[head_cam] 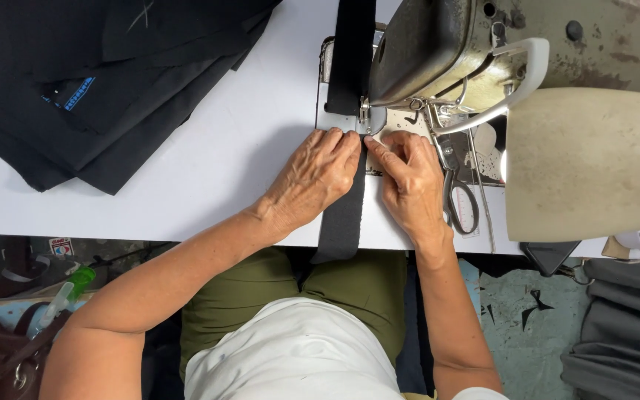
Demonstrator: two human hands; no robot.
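Black fabric strip [344, 215] lay flat under sewing machine [438, 52] foot, limp & light, prob. best guided at edges: left hand [316, 178] pressed flat w/ fingers together, right hand [411, 178] fingertips pinning its edge.

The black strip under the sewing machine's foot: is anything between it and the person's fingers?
Nothing visible. Both the left hand and right hand press directly on the black fabric strip, just before the presser foot.
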